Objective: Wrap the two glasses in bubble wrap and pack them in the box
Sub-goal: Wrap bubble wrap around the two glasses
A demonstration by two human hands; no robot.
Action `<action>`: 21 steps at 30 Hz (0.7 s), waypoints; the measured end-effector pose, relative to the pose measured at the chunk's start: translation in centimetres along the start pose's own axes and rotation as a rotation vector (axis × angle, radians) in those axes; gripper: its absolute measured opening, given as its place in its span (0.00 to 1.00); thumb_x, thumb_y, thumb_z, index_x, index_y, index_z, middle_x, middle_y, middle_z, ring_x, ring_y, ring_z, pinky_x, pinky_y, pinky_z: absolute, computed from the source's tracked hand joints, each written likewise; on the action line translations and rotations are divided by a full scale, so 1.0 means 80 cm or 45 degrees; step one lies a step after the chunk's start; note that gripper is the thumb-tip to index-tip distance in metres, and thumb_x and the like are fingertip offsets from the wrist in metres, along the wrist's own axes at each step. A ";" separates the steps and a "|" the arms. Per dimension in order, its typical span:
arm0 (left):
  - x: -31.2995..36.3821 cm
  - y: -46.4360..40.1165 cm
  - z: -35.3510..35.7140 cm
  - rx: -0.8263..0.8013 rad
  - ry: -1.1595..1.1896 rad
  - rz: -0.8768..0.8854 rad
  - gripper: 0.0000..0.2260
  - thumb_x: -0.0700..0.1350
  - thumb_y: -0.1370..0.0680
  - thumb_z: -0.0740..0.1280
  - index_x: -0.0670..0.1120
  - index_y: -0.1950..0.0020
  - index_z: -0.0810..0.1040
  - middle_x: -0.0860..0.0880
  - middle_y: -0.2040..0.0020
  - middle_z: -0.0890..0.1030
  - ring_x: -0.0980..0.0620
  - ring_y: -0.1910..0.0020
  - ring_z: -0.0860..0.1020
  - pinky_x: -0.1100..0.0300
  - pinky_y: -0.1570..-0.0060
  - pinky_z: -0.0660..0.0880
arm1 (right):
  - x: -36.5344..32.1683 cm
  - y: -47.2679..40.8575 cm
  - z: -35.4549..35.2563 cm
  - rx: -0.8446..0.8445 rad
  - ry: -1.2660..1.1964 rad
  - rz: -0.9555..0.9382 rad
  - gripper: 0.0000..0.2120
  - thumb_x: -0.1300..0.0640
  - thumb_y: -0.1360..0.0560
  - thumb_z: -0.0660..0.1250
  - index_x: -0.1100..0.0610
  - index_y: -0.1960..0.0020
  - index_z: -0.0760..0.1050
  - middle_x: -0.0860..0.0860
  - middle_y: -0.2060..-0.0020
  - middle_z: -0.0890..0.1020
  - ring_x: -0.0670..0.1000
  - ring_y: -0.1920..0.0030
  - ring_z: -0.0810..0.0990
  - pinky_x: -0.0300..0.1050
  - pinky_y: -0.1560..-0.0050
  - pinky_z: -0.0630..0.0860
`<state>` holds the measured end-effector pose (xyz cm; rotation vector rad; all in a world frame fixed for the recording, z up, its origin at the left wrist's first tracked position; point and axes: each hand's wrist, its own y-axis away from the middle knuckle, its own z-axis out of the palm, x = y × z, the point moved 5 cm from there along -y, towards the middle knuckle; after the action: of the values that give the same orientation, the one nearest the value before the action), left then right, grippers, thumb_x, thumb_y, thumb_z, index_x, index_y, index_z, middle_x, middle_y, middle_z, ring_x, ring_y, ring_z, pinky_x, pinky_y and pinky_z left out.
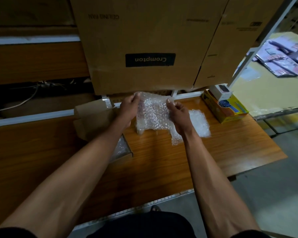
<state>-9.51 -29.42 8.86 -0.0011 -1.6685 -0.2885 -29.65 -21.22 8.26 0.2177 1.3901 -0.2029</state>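
Between both hands, the bubble wrap sheet (153,114) hangs upright, left hand (128,108) and right hand (178,114) pinching its top corners; the open box (100,121) lies nearer the left.

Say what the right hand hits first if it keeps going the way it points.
Probably the white metal rail behind the clear bubble wrap sheet the right hand pinches; beyond it, the big brown cardboard carton. Depth unclear.

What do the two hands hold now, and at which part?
Both hold one bubble wrap sheet: the left hand pinches its upper left corner, the right hand its upper right edge.
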 end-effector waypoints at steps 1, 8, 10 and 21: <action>-0.001 0.002 0.001 -0.031 0.034 0.007 0.19 0.58 0.14 0.61 0.47 0.30 0.77 0.47 0.39 0.83 0.46 0.38 0.80 0.44 0.35 0.77 | -0.001 0.000 0.001 0.009 0.014 -0.012 0.19 0.52 0.16 0.68 0.51 0.64 0.67 0.46 0.71 0.67 0.45 0.71 0.63 0.38 0.68 0.67; -0.022 0.014 0.001 -0.244 0.073 -0.065 0.26 0.42 0.25 0.79 0.44 0.29 0.74 0.44 0.34 0.82 0.48 0.42 0.84 0.48 0.44 0.84 | 0.005 -0.006 -0.001 0.154 0.291 -0.107 0.20 0.45 0.16 0.66 0.53 0.63 0.69 0.48 0.72 0.70 0.48 0.72 0.67 0.46 0.70 0.67; -0.026 0.014 -0.006 -0.169 0.035 -0.037 0.20 0.41 0.25 0.78 0.42 0.35 0.78 0.43 0.40 0.84 0.45 0.43 0.84 0.43 0.41 0.82 | 0.009 -0.008 -0.007 0.255 0.439 -0.147 0.22 0.41 0.17 0.66 0.58 0.60 0.73 0.54 0.70 0.74 0.54 0.70 0.73 0.53 0.68 0.71; -0.041 0.012 -0.024 -0.070 0.170 -0.005 0.09 0.44 0.23 0.76 0.47 0.44 0.82 0.46 0.46 0.86 0.44 0.42 0.84 0.39 0.37 0.80 | 0.025 -0.001 -0.006 -0.036 0.267 0.033 0.09 0.50 0.18 0.71 0.55 0.52 0.78 0.48 0.64 0.80 0.47 0.64 0.78 0.45 0.61 0.76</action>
<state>-7.10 -28.28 6.03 -0.0192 -1.5277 -0.3305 -29.79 -21.20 6.24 0.2386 1.5961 -0.1412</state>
